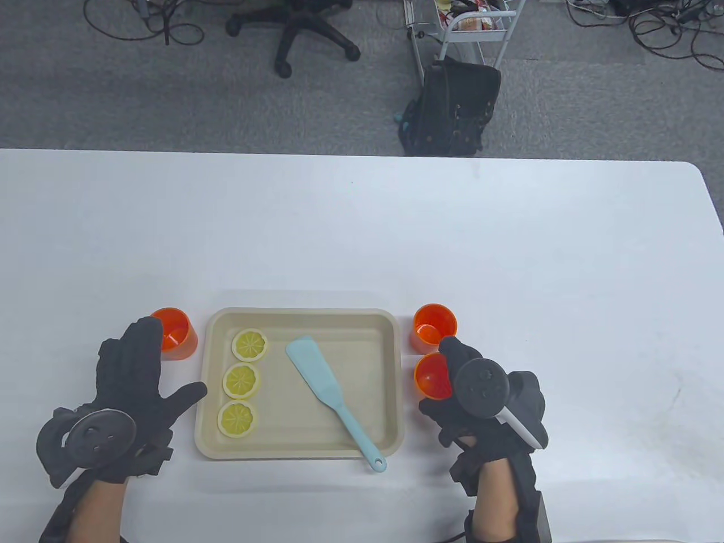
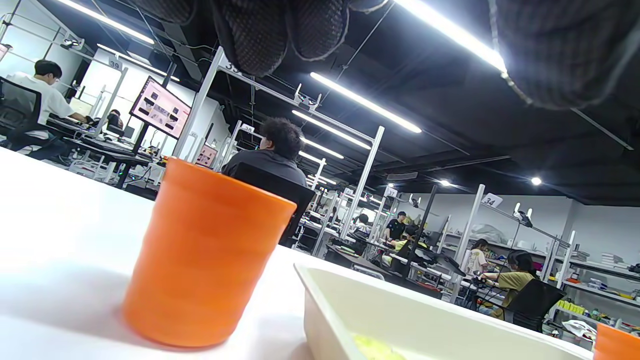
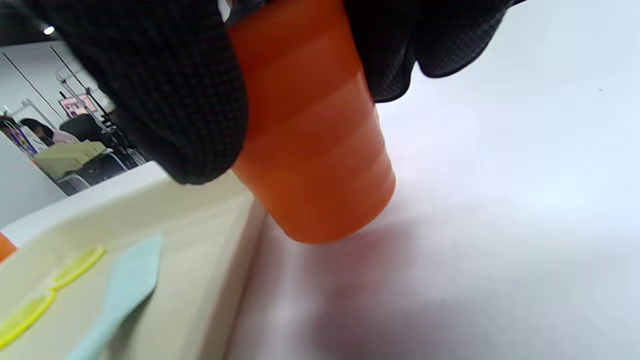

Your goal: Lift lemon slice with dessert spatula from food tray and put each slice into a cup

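White worktop (image 1: 396, 237) with my two gloved hands entering from the near edge. At centre, the beige food tray (image 1: 390, 339), holding three lemon slices in a column along its left side: far (image 1: 249, 344), middle (image 1: 242, 382) and near (image 1: 236, 418). The light-blue dessert spatula (image 1: 334, 399) lies diagonally in the tray, untouched, its blade toward the far side and its handle end resting over the near rim. My left hand (image 1: 133, 390) lies flat on the worktop left of the tray, fingers straight and spread, holding nothing; its fingertips (image 2: 255, 35) reach just beside the left orange cup (image 1: 176, 334), which stands upright. My right hand (image 1: 481, 396) is curled round the near right orange cup (image 1: 432, 378), gripping it tilted off the worktop just beside the tray's right wall, as the right wrist view shows. The far right orange cup (image 1: 432, 327) stands upright immediately beyond it. All three cups are orange.
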Available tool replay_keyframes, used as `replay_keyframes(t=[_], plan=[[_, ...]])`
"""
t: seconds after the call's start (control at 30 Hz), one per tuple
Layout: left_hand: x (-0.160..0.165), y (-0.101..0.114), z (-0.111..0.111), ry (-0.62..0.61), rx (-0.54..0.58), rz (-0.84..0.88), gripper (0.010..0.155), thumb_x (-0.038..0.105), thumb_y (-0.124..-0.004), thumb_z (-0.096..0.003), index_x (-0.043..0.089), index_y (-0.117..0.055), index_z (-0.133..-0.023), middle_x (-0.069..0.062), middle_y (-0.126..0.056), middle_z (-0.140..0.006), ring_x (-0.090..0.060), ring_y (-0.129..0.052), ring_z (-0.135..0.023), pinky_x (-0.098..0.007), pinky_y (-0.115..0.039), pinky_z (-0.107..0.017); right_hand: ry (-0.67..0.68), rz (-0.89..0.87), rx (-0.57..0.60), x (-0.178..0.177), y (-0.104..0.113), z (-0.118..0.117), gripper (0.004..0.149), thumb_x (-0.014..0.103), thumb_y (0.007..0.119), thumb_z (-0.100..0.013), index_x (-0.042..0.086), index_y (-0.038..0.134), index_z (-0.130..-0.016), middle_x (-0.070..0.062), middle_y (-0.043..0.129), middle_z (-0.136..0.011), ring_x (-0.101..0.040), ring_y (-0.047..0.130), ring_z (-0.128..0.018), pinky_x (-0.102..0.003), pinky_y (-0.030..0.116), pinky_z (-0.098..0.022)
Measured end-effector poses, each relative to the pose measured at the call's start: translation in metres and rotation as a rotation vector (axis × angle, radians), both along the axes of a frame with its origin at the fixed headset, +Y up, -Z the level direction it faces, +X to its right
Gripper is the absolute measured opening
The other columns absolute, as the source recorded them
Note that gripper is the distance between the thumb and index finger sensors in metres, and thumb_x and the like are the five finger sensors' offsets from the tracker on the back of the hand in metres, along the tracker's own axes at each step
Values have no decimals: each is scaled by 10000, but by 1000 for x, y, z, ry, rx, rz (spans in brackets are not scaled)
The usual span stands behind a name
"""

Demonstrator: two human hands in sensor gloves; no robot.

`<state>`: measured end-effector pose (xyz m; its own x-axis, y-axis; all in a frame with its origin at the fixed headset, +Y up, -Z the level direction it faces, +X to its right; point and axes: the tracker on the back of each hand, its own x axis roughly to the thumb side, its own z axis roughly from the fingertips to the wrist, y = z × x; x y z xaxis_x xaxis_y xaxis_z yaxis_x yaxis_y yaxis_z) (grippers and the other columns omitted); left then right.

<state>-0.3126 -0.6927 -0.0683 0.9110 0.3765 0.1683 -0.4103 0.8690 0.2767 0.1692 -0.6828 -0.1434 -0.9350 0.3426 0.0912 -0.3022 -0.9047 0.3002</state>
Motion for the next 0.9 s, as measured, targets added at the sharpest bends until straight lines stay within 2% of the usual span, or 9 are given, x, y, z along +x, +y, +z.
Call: replay_keyframes(t=[0.17, 0.57, 0.73, 0.9], plan=[[-3, -2, -2, 9, -22, -2, 1083, 715, -825, -430, 232, -212, -1180, -118, -406, -1258, -484, -543, -1146, -733, -389, -811, -12, 33, -23, 0, -11, -5, 1024, 369, 1048, -399, 212, 348, -1130, -132, 462, -1148, -366, 702, -1066, -573, 609, -758], [-13, -12, -10, 47, -85, -1, 1085, 712, -822, -437, 227, -199, -1181, -126, -380, -1262, -492, -526, -1149, -734, -383, -812, -24, 20, -26, 4, -31, -13, 997, 399, 1041, -390, 288, 358, -1109, -58, 492, -1159, -326, 741, -1052, -558, 631, -750], [-17, -19, -14, 73, -120, -4, 1090, 711, -824, -437, 228, -188, -1180, -142, -319, -1267, -499, -491, -1155, -736, -367, -814, -33, 56, -54, 4, -29, -11, 1014, 404, 1032, -406, 286, 319, -1117, -88, 442, -1174, -352, 709, -1067, -590, 595, -759], [-22, -25, -19, 103, -154, 2, 1089, 709, -825, -441, 231, -184, -1180, -146, -286, -1269, -505, -472, -1158, -738, -357, -814, -57, 106, -55, 5, -13, -4, 1058, 471, 1016, -402, 295, 270, -1131, -138, 364, -1193, -410, 639, -1092, -630, 539, -772]])
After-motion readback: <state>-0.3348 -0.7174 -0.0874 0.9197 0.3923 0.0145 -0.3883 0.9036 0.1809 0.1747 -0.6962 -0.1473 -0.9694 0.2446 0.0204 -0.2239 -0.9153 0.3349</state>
